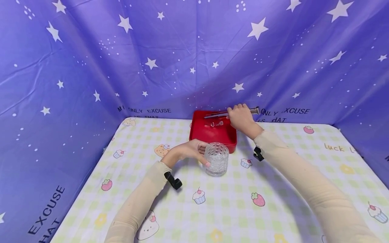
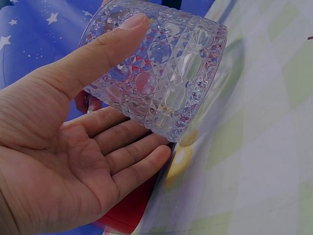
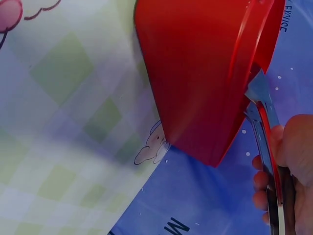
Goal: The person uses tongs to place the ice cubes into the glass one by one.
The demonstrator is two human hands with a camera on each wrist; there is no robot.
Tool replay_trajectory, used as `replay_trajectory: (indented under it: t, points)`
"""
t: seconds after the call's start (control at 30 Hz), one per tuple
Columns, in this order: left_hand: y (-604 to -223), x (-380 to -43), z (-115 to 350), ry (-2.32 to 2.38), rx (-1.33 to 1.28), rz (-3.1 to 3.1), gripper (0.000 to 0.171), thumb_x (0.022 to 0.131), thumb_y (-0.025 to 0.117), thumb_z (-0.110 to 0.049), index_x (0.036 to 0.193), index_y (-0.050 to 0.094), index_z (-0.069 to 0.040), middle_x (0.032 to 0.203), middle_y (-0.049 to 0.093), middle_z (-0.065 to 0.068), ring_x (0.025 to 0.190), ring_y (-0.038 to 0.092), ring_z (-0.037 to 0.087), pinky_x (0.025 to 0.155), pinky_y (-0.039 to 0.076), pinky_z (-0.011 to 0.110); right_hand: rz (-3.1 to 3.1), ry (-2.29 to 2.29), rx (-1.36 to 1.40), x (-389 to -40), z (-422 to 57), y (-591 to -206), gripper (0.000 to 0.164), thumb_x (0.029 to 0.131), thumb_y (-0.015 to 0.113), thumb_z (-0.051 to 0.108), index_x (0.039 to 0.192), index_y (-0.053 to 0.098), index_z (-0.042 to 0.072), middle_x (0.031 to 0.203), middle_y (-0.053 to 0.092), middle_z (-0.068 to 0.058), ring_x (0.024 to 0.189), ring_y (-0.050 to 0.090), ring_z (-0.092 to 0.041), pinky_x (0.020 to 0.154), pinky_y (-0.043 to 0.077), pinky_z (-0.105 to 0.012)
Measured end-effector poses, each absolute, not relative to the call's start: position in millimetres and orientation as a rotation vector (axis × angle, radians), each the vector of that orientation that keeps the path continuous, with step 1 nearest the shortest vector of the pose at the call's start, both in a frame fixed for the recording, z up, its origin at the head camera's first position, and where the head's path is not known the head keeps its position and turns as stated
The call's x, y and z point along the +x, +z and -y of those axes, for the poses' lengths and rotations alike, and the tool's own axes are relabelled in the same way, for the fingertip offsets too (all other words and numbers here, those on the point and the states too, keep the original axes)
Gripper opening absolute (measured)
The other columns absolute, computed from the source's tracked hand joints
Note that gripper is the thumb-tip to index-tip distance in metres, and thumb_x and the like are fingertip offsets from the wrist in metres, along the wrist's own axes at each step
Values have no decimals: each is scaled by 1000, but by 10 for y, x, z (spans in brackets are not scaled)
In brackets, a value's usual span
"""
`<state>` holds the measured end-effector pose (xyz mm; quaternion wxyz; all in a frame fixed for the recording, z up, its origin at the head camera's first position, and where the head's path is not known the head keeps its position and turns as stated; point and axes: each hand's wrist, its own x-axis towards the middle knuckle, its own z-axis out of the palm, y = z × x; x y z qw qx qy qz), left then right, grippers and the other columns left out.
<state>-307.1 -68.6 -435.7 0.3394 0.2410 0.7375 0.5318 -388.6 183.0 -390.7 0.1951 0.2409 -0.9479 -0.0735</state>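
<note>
My left hand [image 1: 189, 151] holds a clear patterned glass [image 1: 216, 160] at the front of the red tray. In the left wrist view the thumb lies along one side of the glass [image 2: 166, 63] and the fingers are on the other. My right hand [image 1: 241, 118] grips a pair of metal tongs [image 1: 254, 110] at the tray's back right. The tong tips [image 3: 259, 90] reach over the rim of the red tray [image 1: 199, 130]. Several small clear pieces [image 1: 218, 124] lie inside the tray. Whether the tongs touch any of them cannot be told.
A checked tablecloth [image 1: 231, 209] with cartoon prints covers the table. Behind it hangs a blue star-patterned cloth [image 1: 182, 84], close to the tray's back edge. Black bands [image 1: 173, 181] are on both wrists.
</note>
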Motion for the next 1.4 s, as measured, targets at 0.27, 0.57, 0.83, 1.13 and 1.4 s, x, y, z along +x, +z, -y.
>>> replay_trajectory:
  t: [0.27, 0.57, 0.83, 1.13, 1.4]
  points:
    - [-4358, -3082, 704, 1382, 629, -1913, 67, 76, 83, 3, 139, 60, -1, 131, 70, 13, 120, 66, 16, 107, 53, 29, 2666, -249, 672, -3864, -1758, -3886, 28, 99, 63, 22, 98, 65, -6, 90, 70, -27, 87, 65, -44, 84, 52, -54]
    - [-4353, -3082, 692, 1390, 628, -1909, 67, 75, 84, 2, 138, 61, -2, 130, 70, 12, 119, 66, 17, 106, 53, 29, 2682, -305, 675, -3851, -1727, -3928, 23, 96, 64, 17, 101, 66, -6, 91, 71, -26, 88, 66, -42, 85, 53, -52]
    - [-4328, -3074, 702, 1375, 615, -1924, 68, 75, 84, 1, 140, 60, -2, 131, 70, 11, 121, 65, 17, 108, 52, 29, 2665, -250, 688, -3839, -1712, -3967, 23, 96, 66, 16, 98, 65, -6, 89, 71, -26, 86, 65, -42, 81, 53, -51]
    - [-4329, -3078, 703, 1367, 613, -1926, 68, 75, 84, 0, 139, 61, -4, 131, 70, 10, 120, 65, 17, 107, 52, 29, 2656, -197, 728, -3788, -1668, -4007, 20, 92, 70, 15, 97, 65, -3, 89, 71, -23, 84, 65, -40, 78, 53, -49]
    - [-4321, -3069, 699, 1358, 611, -1938, 68, 75, 84, -1, 139, 61, -4, 131, 70, 10, 119, 65, 16, 106, 52, 28, 2657, -215, 720, -3749, -1715, -4009, 23, 94, 69, 18, 98, 65, -4, 88, 71, -23, 85, 65, -40, 78, 53, -48]
